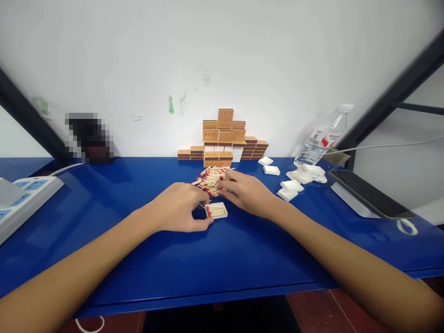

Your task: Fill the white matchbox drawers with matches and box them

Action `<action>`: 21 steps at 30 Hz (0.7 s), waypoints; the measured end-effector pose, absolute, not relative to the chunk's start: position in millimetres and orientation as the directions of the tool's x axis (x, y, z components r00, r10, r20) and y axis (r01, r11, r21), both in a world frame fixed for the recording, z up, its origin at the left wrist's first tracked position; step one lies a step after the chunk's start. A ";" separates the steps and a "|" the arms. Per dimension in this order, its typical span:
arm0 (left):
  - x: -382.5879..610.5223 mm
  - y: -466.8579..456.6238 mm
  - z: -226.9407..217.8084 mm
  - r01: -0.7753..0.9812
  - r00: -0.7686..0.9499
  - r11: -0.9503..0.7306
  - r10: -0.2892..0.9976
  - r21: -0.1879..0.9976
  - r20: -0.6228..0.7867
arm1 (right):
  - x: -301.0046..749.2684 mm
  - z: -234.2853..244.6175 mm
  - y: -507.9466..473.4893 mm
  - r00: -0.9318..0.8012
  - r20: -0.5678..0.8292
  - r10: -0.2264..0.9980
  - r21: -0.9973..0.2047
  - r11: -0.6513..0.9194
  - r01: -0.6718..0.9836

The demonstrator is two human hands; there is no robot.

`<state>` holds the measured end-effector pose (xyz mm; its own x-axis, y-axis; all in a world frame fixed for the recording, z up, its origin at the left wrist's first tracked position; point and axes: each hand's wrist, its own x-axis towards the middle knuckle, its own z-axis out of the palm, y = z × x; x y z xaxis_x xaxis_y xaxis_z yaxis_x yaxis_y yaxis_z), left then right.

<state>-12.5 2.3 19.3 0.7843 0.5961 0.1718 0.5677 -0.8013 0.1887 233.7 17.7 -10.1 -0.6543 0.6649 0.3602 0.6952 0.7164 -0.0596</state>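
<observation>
My left hand point(183, 206) grips the left end of a small white matchbox tray point(225, 213) between thumb and fingers. Inside that tray lie several red-tipped matches point(217, 212). Just behind it is a loose pile of matches point(210, 177) on the blue table point(222, 259). My right hand point(245, 190) reaches into the right side of the pile, its fingers pinched together around matches; how many is hidden. Behind the pile, a stack of brown matchboxes point(225, 136) stands against the wall.
Empty white trays point(291, 186) lie scattered at the right. Beyond them stand a tilted water bottle point(324, 136) and a phone point(371, 192) on a white support. A power strip point(31, 199) sits at the left, with a black blurred object point(90, 138) behind.
</observation>
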 end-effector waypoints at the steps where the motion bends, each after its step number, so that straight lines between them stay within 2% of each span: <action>1: -12.2 2.2 19.5 0.571 0.782 -0.798 0.600 0.192 0.167 | 237.1 -9.3 18.3 -0.641 0.382 0.666 -0.089 0.717 0.692; 6: -12.0 3.1 18.9 0.588 0.769 -0.787 0.616 0.189 0.170 | 248.7 -0.8 15.3 -0.560 0.467 0.684 -0.283 0.716 0.638; 11: -12.6 5.1 17.5 0.597 0.763 -0.782 0.622 0.178 0.175 | 237.6 6.6 1.6 -0.557 0.414 0.720 -0.484 0.692 0.535; 16: -12.6 5.7 18.4 0.607 0.753 -0.765 0.640 0.215 0.153 | 226.7 -2.3 -2.1 -0.629 0.359 0.689 -0.494 0.712 0.498; 21: -12.8 5.7 18.7 0.598 0.760 -0.775 0.629 0.207 0.162 | 229.4 -6.2 0.7 -0.586 0.382 0.714 -0.518 0.691 0.504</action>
